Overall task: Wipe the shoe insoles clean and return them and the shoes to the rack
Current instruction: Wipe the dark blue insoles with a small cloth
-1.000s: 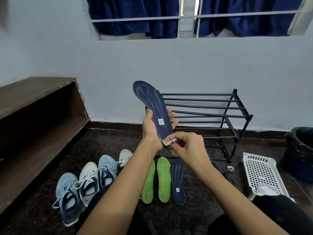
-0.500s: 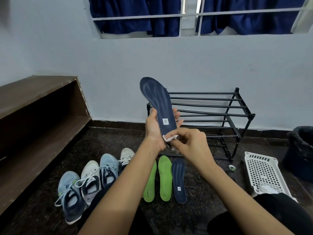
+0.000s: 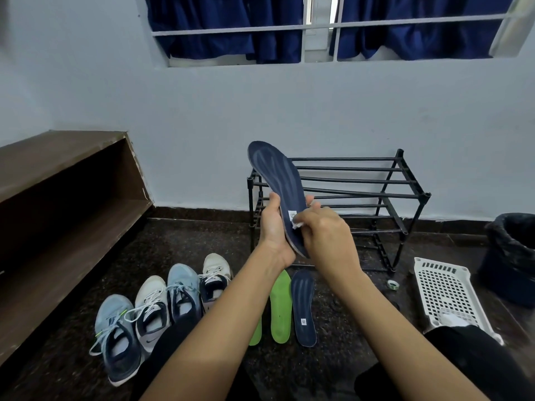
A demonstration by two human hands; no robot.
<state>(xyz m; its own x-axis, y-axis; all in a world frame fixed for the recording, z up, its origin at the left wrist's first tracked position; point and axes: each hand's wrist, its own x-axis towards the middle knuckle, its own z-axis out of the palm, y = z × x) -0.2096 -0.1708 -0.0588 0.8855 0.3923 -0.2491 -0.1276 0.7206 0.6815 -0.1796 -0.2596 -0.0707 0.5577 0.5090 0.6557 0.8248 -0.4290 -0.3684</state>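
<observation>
My left hand (image 3: 273, 224) grips the heel end of a navy insole (image 3: 278, 175) held upright in front of the black shoe rack (image 3: 376, 195). With a small white wipe (image 3: 297, 225) pinched in its fingers, my right hand (image 3: 327, 233) presses against the insole's lower part by the white label. On the dark floor lie two green insoles (image 3: 280, 308) and a second navy insole (image 3: 303, 308). Several sneakers (image 3: 162, 305), light blue and white, stand in a row to the left.
A white perforated plastic tray (image 3: 445, 290) lies at the right with a white cloth on it. A black-lined bin (image 3: 512, 256) stands at the far right. A small tape roll (image 3: 393, 284) sits by the rack's foot. A brown wooden shelf (image 3: 58, 198) runs along the left wall.
My right hand with the wipe has slid up the insole toward the label. The insole has shifted a little to the right in view.
</observation>
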